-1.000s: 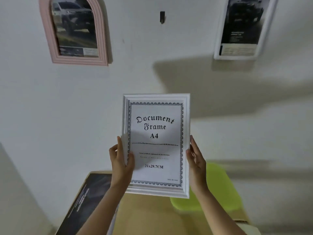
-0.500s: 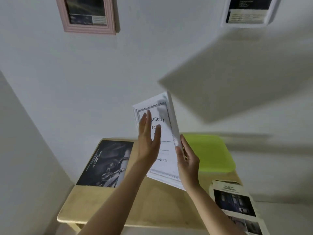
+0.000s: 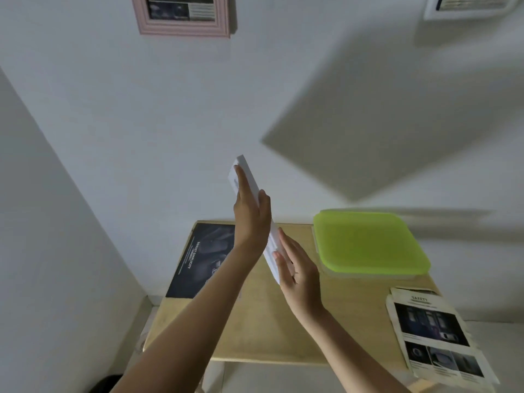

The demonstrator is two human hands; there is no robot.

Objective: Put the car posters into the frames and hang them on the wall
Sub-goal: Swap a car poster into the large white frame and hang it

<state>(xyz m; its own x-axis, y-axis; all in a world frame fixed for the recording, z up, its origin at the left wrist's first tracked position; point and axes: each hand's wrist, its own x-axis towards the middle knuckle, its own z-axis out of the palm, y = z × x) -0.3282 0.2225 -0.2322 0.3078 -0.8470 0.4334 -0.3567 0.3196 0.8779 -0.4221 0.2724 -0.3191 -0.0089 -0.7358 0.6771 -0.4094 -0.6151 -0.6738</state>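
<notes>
I hold a white document frame [image 3: 271,244] edge-on above the table, tilted with its top toward the wall. My left hand [image 3: 251,219] lies along its left face, thumb over the edge. Lower down, my right hand [image 3: 297,275] holds the frame from the right side. A dark car poster [image 3: 198,259] lies on the table's far left corner. More car posters [image 3: 433,333] are stacked at the table's right edge. On the wall hang a pink frame [image 3: 184,24] with a car poster and a white frame [image 3: 470,11] at the top right.
A light wooden table [image 3: 269,330] stands against the white wall in a corner. A lime green tray [image 3: 368,242] sits on its far right part. A side wall runs close on the left.
The frame has turned from facing me to edge-on and come down toward the table. My left hand shifted from its side edge onto its face. My view dropped from the wall to the table.
</notes>
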